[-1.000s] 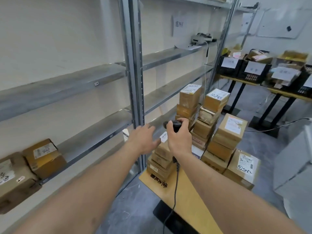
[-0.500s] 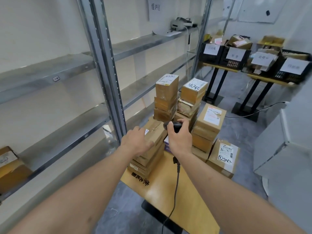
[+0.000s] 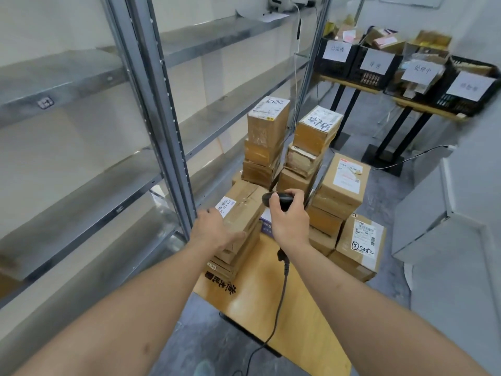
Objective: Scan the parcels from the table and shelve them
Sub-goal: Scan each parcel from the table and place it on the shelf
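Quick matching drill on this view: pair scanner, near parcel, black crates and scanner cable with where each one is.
1 scanner
2 near parcel
3 black crates
4 cable

A on the far tables
B in the right hand
C hanging over the table's front edge
D under the left hand

Pairs: 1-B, 2-D, 3-A, 4-C

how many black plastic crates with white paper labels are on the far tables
4, side by side along the two far tables: first black plastic crate, second, third, fourth. None seems hidden.
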Action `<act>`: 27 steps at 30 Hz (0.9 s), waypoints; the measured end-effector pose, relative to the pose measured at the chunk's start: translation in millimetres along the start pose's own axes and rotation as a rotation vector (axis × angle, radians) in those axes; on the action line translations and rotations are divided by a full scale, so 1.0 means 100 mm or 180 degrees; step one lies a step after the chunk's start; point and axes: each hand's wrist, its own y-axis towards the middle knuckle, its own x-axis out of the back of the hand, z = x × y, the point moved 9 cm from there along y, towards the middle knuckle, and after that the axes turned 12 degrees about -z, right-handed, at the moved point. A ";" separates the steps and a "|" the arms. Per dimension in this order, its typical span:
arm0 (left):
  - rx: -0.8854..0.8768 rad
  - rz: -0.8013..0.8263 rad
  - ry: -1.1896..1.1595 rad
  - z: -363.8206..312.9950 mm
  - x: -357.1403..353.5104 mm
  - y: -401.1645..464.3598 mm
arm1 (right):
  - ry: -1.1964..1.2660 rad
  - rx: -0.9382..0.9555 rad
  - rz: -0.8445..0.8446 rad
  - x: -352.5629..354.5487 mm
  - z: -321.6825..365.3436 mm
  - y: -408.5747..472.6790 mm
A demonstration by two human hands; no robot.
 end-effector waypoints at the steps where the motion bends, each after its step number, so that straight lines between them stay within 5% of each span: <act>1: -0.0050 -0.0032 -0.0033 0.00 0.01 0.01 | 0.0008 -0.0008 0.0023 -0.02 0.00 -0.01; 15: -0.1078 -0.0466 -0.0332 -0.12 0.60 -0.14 | 0.0303 0.0673 0.0715 0.02 0.51 -0.25; 27: -0.1123 -0.0799 -0.0124 0.01 1.01 -0.56 | 0.0578 0.0946 0.1006 0.20 0.77 -0.61</act>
